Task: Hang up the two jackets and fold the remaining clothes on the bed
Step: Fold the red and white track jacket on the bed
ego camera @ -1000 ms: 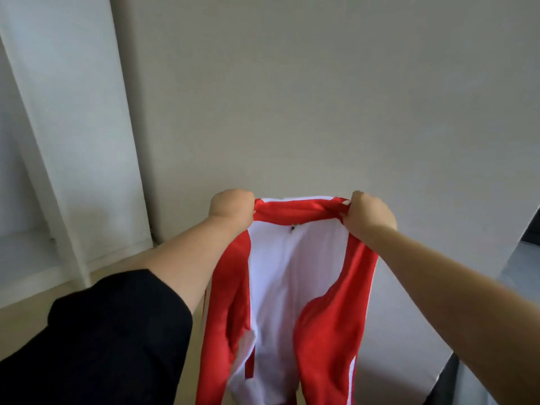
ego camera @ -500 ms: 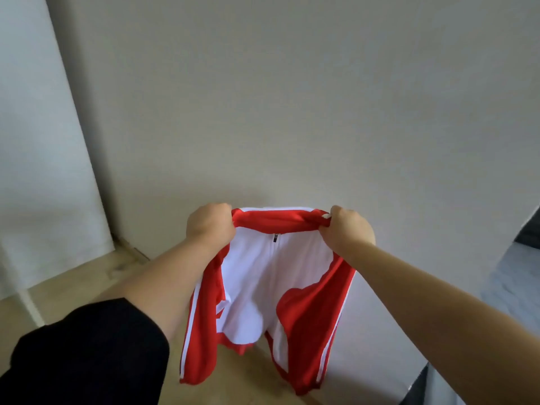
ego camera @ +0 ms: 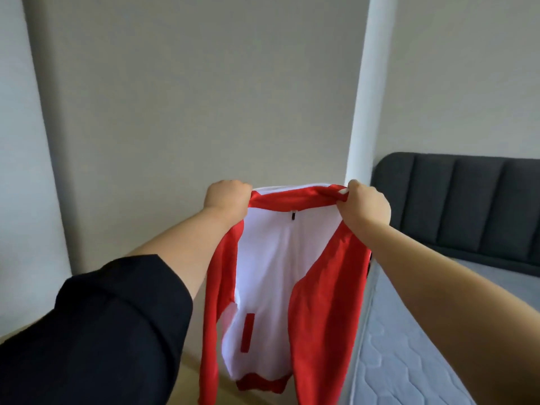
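Red-and-white jacket (ego camera: 280,276) between left grip (ego camera: 226,200) and right grip (ego camera: 366,206), arms outstretched.

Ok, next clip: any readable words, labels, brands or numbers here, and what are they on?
None readable.
Red and white jacket, gripped at the collar by the left hand and right hand: no print or logo visible.
Small dark tab under the collar: too small to read.

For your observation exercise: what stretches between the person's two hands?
In the head view, the red collar of the red-and-white jacket, gripped by left hand and right hand.
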